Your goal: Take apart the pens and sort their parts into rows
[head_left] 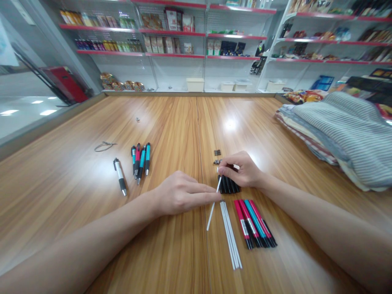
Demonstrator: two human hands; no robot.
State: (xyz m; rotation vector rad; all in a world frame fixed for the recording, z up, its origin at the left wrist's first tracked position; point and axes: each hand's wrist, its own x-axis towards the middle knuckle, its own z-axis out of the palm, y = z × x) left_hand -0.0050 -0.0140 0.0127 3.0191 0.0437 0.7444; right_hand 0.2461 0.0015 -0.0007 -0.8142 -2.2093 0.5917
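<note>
A slim white pen refill (211,217) slants between my hands. The thumb and fingers of my right hand (240,169) pinch near its upper end. My left hand (183,194) closes on its middle with the fingers stretched forward; its thumb is hidden. Under my right hand lies a row of black pen grips (228,185), partly covered. Several more white refills (230,237) lie side by side below my left fingertips. To their right is a row of pink and teal pen barrels (255,223). Small metal pen tips (217,162) sit just beyond my right fingers.
On the left lie several complete pens (141,163), a white pen (120,177) and a thin looped cord (104,146). A small dark block of pieces (217,152) sits past the tips. Folded striped cloth (343,126) covers the right edge. Stocked shelves (174,32) stand behind the table.
</note>
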